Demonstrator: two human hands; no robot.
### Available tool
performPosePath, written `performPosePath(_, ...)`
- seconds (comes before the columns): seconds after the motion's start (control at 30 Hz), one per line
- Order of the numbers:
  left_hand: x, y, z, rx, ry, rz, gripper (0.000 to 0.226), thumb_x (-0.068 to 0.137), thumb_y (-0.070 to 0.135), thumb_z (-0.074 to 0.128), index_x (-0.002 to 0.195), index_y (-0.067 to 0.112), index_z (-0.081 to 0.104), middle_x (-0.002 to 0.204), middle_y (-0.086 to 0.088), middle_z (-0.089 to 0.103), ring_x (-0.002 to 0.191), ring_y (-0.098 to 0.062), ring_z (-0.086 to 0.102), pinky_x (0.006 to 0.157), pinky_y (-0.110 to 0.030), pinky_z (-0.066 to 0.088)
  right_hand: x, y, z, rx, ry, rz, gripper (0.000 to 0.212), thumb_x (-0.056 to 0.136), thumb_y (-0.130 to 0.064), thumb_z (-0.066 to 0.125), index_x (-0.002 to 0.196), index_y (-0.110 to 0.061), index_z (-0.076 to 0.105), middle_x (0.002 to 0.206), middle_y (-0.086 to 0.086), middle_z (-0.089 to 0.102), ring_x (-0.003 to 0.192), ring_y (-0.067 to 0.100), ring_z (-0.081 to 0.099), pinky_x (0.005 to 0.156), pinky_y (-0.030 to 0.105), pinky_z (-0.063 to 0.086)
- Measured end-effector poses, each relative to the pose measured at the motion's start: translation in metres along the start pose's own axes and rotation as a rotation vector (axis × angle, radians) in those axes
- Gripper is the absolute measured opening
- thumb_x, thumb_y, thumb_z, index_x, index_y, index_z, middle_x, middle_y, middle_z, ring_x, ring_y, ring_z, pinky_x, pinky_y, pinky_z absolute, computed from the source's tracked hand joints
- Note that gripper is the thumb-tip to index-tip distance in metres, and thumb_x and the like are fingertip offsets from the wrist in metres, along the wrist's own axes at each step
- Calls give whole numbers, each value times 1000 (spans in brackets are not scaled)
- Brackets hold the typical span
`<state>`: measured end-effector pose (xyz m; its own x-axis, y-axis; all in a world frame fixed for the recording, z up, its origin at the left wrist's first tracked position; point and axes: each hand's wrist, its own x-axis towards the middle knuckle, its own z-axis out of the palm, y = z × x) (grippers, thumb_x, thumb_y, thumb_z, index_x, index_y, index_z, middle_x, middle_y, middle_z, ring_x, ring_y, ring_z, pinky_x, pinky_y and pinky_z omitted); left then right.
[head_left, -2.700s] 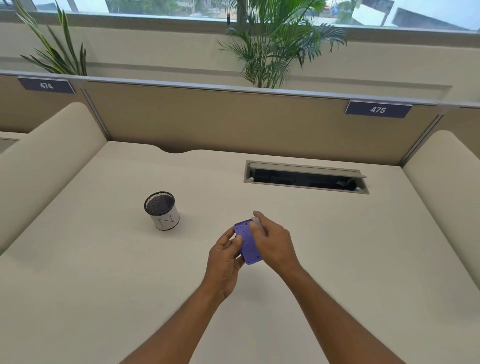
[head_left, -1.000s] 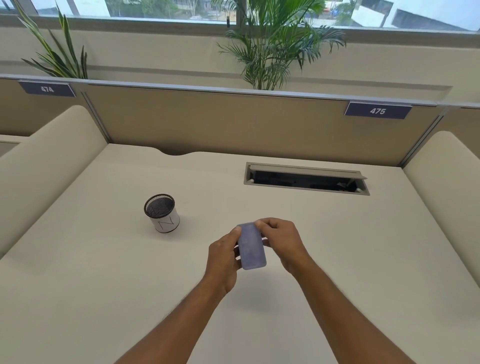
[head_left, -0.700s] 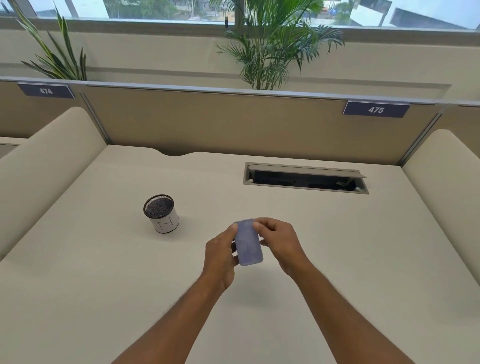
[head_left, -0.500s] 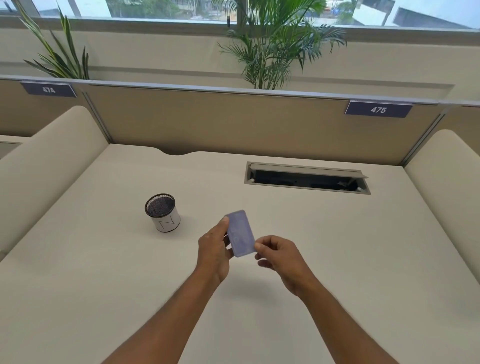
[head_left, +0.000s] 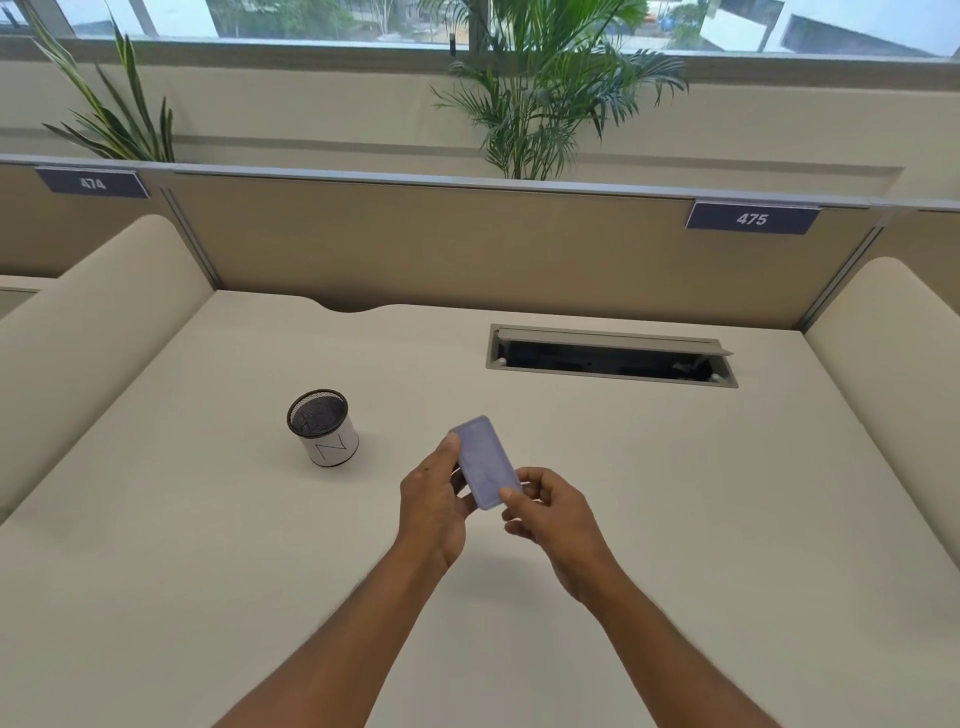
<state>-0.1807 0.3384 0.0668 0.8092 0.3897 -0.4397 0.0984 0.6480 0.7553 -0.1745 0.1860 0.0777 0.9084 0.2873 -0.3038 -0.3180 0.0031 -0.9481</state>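
Note:
A flat purple rectangular plate (head_left: 483, 460) is held above the middle of the cream desk (head_left: 675, 493), its smooth face toward me and its long side tilted up to the left. My left hand (head_left: 434, 499) grips its left edge, thumb on top and fingers behind. My right hand (head_left: 553, 512) pinches the plate's lower right corner between thumb and fingers.
A small black mesh cup (head_left: 323, 434) with a white paper label stands on the desk to the left of my hands. An open cable tray (head_left: 610, 356) is sunk into the desk at the back right. Padded side panels and a partition numbered 475 enclose the desk.
The plate was turned from its holed face to its smooth face. My right hand slid from the top edge down to the lower right corner, and the plate tilted up to the left.

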Motion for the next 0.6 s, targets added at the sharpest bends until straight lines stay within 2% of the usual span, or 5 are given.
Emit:
performPosePath(0.13, 0, -4, -1, -14, 6, 21, 20, 96, 28, 68, 106, 13, 77, 94, 0, 81, 88, -18, 75, 70, -44, 62, -4, 3, 12, -71, -7, 13, 38, 80, -25, 77, 108, -34, 54, 93, 4, 73, 78, 19, 75, 69, 25, 60)
performPosePath(0.33, -3, -6, 2, -12, 58, 36, 27, 95, 28, 69, 115, 10, 74, 104, -4, 79, 94, -21, 74, 74, -43, 62, -3, 5, 18, -52, -6, -8, 39, 83, -21, 74, 109, -35, 49, 86, -3, 78, 75, 19, 77, 69, 22, 58)
performPosePath(0.47, -5, -6, 6, -7, 68, 57, 17, 96, 27, 68, 104, 15, 77, 103, -3, 79, 99, -24, 73, 68, -39, 63, -2, 8, 19, -89, 16, -14, 44, 83, -23, 74, 118, -29, 48, 85, -2, 78, 73, 17, 76, 73, 28, 60)
performPosePath(0.53, -6, -5, 6, -14, 69, 54, 14, 96, 26, 68, 101, 16, 78, 98, -1, 80, 98, -25, 73, 67, -39, 63, -3, 7, 18, -207, 29, -34, 51, 82, -32, 72, 125, -30, 44, 85, -3, 77, 72, 14, 74, 70, 27, 60)
performPosePath(0.6, -6, -4, 6, -15, 63, 46, 14, 96, 25, 68, 102, 16, 77, 97, 0, 80, 99, -26, 72, 71, -43, 63, -1, 6, 15, -444, 79, -89, 57, 80, -51, 67, 129, -38, 41, 94, -9, 70, 77, 9, 70, 68, 24, 56)
